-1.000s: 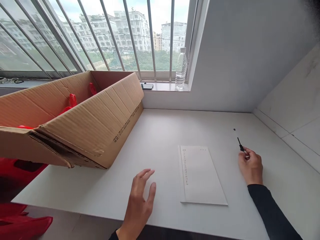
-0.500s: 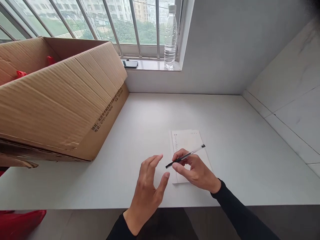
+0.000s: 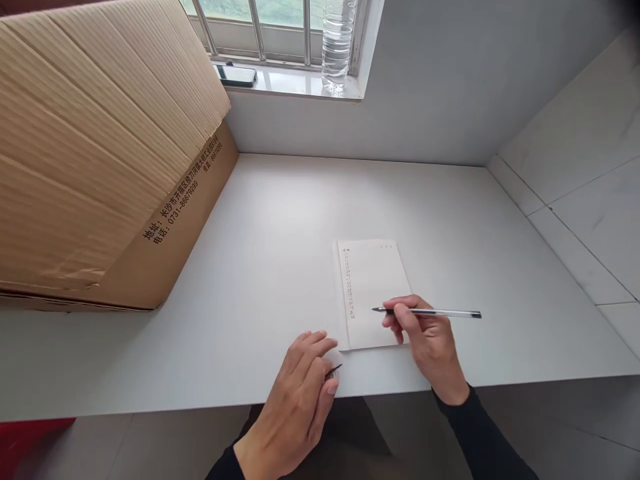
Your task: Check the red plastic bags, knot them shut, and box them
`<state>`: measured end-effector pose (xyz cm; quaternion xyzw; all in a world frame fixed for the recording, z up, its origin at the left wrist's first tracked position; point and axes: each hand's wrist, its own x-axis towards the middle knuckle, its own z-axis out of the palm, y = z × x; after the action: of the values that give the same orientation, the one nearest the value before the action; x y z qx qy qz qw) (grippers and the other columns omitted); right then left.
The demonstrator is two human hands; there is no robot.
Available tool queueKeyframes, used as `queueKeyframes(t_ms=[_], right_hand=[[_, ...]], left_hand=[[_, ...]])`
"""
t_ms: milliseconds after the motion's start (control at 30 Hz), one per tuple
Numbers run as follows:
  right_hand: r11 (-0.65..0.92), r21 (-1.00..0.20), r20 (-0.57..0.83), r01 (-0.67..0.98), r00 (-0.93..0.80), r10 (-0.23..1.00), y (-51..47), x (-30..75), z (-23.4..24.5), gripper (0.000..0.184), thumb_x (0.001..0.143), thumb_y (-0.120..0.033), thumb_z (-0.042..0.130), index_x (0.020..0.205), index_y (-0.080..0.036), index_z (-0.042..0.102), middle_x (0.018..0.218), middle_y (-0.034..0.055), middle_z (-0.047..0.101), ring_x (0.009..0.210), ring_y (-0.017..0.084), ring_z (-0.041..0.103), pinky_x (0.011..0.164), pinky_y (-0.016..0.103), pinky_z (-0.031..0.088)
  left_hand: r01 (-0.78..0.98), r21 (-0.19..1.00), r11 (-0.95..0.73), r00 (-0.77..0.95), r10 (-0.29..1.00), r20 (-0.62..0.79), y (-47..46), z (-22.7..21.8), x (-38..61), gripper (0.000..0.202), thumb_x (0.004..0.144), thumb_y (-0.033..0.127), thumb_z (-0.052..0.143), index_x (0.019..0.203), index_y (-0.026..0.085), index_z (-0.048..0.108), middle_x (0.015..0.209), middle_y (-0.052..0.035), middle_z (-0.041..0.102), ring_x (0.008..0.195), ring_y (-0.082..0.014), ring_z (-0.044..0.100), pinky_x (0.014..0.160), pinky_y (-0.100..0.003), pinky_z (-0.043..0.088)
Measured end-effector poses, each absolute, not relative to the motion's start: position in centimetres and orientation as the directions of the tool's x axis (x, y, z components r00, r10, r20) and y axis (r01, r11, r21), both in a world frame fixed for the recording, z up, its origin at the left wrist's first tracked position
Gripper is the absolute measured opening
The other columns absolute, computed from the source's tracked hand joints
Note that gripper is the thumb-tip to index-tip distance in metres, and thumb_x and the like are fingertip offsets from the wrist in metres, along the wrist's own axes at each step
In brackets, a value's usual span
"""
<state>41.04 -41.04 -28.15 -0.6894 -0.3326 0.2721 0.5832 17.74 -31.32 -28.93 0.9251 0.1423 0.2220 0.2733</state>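
A gel pen (image 3: 455, 313) with a clear barrel lies between the fingers of my right hand (image 3: 430, 340), its bare tip pointing left over the notepad (image 3: 373, 277). A column of small handwriting runs down the left side of the white page, with a few marks at its top right. My left hand (image 3: 300, 393) is closed near the table's front edge, just left of the pad's lower corner. Between its thumb and forefinger shows part of a dark pen cap (image 3: 334, 371), the rest covered by the fingers.
On the left of the white table (image 3: 280, 220) stands a large cardboard box (image 3: 100, 147) with printed lettering. A water bottle (image 3: 337, 47) and a phone (image 3: 237, 75) rest on the windowsill. Walls close off the back and right side.
The cap has come off the pen and is now in my left hand, which has closed. My right hand has moved right and turned the bare tip leftward. The view has tilted down.
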Motion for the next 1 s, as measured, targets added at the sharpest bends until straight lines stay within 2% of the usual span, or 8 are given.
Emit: queueKeyframes(t_ms=[67,133,267,367,600,1000], right_hand=[[-0.146,-0.959,0.029,0.243,0.598,0.801,-40.8,40.0,-28.8,0.016,0.101,-0.036,0.06,0.108,-0.028,0.072,0.081,-0.0015,0.072,0.074,0.013,0.069,0.066,0.023,0.055],[-0.143,-0.946,0.061,0.292,0.592,0.804,-40.6,39.0,-29.4,0.017,0.1,-0.032,0.06,0.113,-0.029,0.071,0.087,-0.0017,0.074,0.08,0.014,0.072,0.071,0.024,0.058],[-0.152,-0.899,0.129,0.41,0.581,0.804,-40.3,38.0,-29.9,0.01,0.094,-0.023,0.064,0.097,-0.027,0.072,0.089,-0.0014,0.071,0.071,0.012,0.066,0.063,0.025,0.054],[-0.154,-0.864,0.171,0.479,0.567,0.806,-40.1,37.8,-29.8,0.015,0.091,-0.019,0.064,0.102,-0.026,0.071,0.092,-0.0007,0.072,0.073,0.013,0.066,0.064,0.025,0.054],[-0.176,-0.833,0.174,0.524,0.551,0.816,-39.7,38.0,-29.9,0.015,0.09,-0.015,0.061,0.094,-0.024,0.072,0.081,-0.0032,0.071,0.061,0.01,0.06,0.057,0.025,0.05],[-0.178,-0.823,0.159,0.54,0.52,0.839,-39.4,38.1,-29.4,0.014,0.091,-0.016,0.059,0.091,-0.024,0.071,0.083,0.0001,0.073,0.066,0.014,0.062,0.057,0.028,0.05]], left_hand=[[0.11,0.478,-0.872,0.888,0.301,0.346,-31.7,-29.6,18.4,0.007,0.101,0.013,0.05,0.101,0.017,0.055,0.142,-0.0145,0.06,0.144,-0.0275,0.045,0.124,-0.049,0.029],[0.111,0.411,-0.905,0.9,0.267,0.344,-31.9,-30.0,19.1,0.005,0.1,0.014,0.053,0.099,0.017,0.057,0.147,-0.0141,0.06,0.147,-0.0289,0.045,0.126,-0.051,0.025],[0.147,0.389,-0.909,0.89,0.294,0.349,-32.0,-30.1,19.8,0.007,0.1,0.015,0.054,0.1,0.016,0.06,0.143,-0.0123,0.065,0.144,-0.0271,0.051,0.125,-0.048,0.03],[0.147,0.375,-0.915,0.882,0.293,0.368,-31.9,-30.0,19.9,0.008,0.099,0.016,0.055,0.101,0.016,0.062,0.141,-0.0128,0.067,0.142,-0.0279,0.054,0.124,-0.049,0.032],[0.152,0.386,-0.91,0.866,0.311,0.393,-32.1,-30.3,19.9,0.006,0.098,0.015,0.057,0.099,0.014,0.064,0.137,-0.0142,0.07,0.138,-0.03,0.058,0.122,-0.05,0.036],[0.144,0.385,-0.912,0.857,0.31,0.413,-32.1,-30.4,20.2,0.006,0.095,0.012,0.062,0.1,0.013,0.065,0.135,-0.016,0.07,0.136,-0.0315,0.06,0.119,-0.052,0.042]])
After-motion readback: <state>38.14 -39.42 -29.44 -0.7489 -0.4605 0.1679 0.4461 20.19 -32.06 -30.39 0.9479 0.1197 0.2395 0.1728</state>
